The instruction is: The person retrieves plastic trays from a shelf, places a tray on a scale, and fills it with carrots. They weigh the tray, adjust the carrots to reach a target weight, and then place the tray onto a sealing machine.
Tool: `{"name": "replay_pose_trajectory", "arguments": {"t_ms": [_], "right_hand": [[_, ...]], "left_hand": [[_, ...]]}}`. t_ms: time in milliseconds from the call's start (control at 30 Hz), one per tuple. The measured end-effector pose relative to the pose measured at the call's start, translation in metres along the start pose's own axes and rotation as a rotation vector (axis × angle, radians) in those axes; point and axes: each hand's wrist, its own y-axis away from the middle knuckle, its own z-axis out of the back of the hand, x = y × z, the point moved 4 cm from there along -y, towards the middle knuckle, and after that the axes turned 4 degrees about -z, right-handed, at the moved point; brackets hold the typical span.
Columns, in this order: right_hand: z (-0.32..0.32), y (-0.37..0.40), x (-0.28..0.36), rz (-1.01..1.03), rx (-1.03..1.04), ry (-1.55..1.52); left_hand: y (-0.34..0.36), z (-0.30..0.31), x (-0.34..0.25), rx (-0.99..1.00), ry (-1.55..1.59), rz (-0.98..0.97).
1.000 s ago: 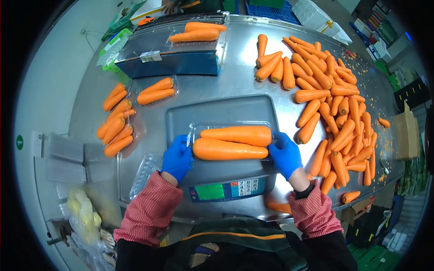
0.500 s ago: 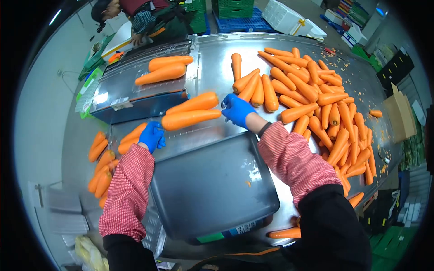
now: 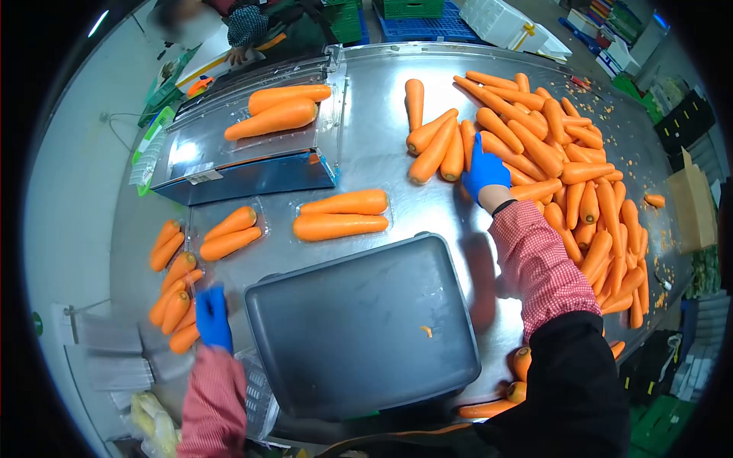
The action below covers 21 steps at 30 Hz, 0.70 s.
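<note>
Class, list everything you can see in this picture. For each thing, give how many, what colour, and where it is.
Table: one, bare steel, under everything.
Scale platform: one, dark grey, centre front.
Loose carrots: large heap, orange, right side of the table.
Near tray: one, clear, two carrots, behind the platform.
Second tray: one, clear, two carrots, left of it.
Machine tray: one, clear, two carrots, on the machine.
Machine: one, blue side, back left.
Left-edge carrots: several, orange, piled.
Empty trays: stack, clear, front left.
Cardboard box: one, brown, far right.
Co-worker: one, behind the machine.
Left hand: blue glove, beside the left-edge carrots.
Right hand: blue glove, on the loose heap.
</note>
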Motion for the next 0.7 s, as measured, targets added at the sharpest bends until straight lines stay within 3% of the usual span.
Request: {"name": "replay_pose_trajectory", "arguments": {"t_ms": [33, 67, 133, 200, 233, 267, 367, 433, 500, 567, 700], "right_hand": [[-0.002, 0.004, -0.003, -0.008, 0.039, -0.001], [0.007, 0.009, -0.001, -0.033, 0.108, -0.052], [0.003, 0.018, -0.007, -0.121, 0.106, -0.257], [-0.005, 0.031, -0.017, -0.167, 0.083, -0.494], [-0.007, 0.040, -0.023, -0.171, 0.063, -0.629], [-0.009, 0.048, -0.029, -0.175, 0.043, -0.766], [-0.001, 0.085, -0.041, -0.241, 0.293, -1.342], [0.017, 0.119, -0.046, -0.248, 0.304, -1.415], [0.045, 0.159, -0.059, -0.414, 0.430, -1.362], [0.029, 0.178, -0.077, -0.279, 0.353, -1.605], [0.036, 0.235, -0.099, -0.374, 0.341, -1.604]], "left_hand": [[0.021, 0.018, 0.061, -0.094, 0.047, -0.179], [0.067, 0.021, 0.043, -0.165, -0.123, -0.261], [0.137, 0.028, 0.045, -0.006, -0.119, -0.008], [0.191, 0.034, 0.052, 0.107, -0.479, -0.059], [0.203, 0.030, 0.036, 0.167, -0.647, -0.261], [0.212, 0.028, 0.024, 0.184, -0.686, -0.293], [0.215, 0.029, 0.021, 0.254, -0.708, -0.299], [0.211, 0.033, 0.031, 0.302, -0.655, -0.279], [0.202, 0.038, 0.040, 0.342, -0.576, -0.261], [0.199, 0.043, 0.043, 0.351, -0.444, -0.249], [0.190, 0.049, 0.065, 0.404, -0.275, -0.156]]}}
